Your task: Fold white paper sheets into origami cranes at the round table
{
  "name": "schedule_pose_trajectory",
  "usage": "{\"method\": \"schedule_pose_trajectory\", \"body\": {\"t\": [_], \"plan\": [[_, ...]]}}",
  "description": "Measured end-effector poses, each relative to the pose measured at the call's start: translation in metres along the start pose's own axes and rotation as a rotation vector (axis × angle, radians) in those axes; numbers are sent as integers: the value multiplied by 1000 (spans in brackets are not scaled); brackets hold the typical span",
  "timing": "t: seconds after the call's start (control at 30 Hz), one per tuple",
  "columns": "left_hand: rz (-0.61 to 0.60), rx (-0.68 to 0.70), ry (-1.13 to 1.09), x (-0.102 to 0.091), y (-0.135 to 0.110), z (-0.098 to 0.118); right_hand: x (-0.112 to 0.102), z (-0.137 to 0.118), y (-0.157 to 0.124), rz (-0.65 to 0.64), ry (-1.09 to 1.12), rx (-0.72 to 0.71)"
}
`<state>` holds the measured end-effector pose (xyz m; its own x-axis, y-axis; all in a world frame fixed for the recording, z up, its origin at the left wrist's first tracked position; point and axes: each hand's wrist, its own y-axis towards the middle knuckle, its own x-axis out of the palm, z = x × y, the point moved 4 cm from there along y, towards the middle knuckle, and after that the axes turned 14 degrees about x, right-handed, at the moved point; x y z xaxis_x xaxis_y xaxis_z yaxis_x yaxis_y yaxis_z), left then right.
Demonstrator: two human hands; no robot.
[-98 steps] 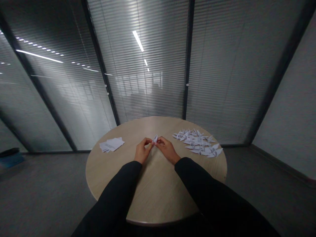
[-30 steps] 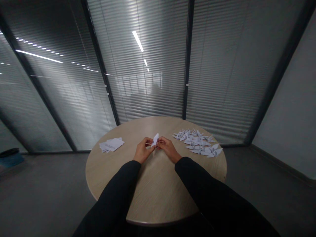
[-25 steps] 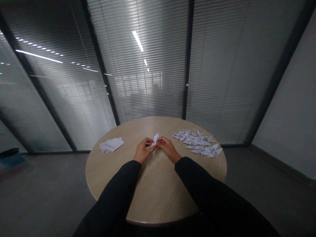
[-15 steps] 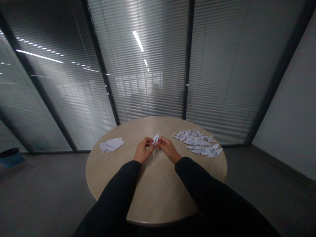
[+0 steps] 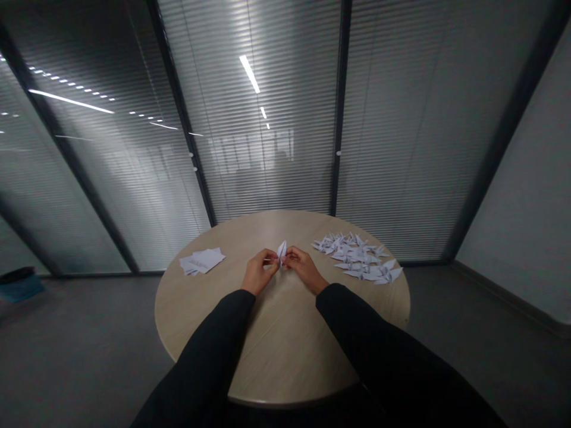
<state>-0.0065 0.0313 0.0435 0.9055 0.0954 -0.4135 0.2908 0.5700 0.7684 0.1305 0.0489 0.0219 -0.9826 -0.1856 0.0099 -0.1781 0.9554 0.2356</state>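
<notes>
A small folded white paper piece (image 5: 281, 249) stands pointed upward between my two hands over the middle of the round wooden table (image 5: 276, 351). My left hand (image 5: 257, 273) pinches its left side with fingers closed. My right hand (image 5: 303, 268) pinches its right side, fingers also closed. Both arms wear black sleeves.
Several folded white paper cranes (image 5: 359, 257) lie spread at the table's right. A small stack of flat paper sheets (image 5: 201, 261) lies at the left. Glass walls with blinds stand behind the table. A dark bin (image 5: 18, 282) sits on the floor at far left.
The paper piece has been turned and refolded slightly between my fingers; its tip looks narrower than a second ago. My hands stay in the same place.
</notes>
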Motion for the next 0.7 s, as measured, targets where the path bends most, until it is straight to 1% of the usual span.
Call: {"method": "schedule_pose_trajectory", "body": {"t": [0.2,0.37,0.47,0.57,0.7], "plan": [[18,-35,-54,0,0,-5,0,-1,0,7,-51,-25],[40,-77,-133,-1,0,-12,0,-2,-1,53,-182,-86],[44,-93,-131,-2,0,-12,-1,-4,-2,109,-244,-115],[37,-95,-129,-2,1,-9,-3,-5,-2,149,-257,-128],[27,-99,-132,0,0,-9,-3,-8,-3,136,-257,-158]]}}
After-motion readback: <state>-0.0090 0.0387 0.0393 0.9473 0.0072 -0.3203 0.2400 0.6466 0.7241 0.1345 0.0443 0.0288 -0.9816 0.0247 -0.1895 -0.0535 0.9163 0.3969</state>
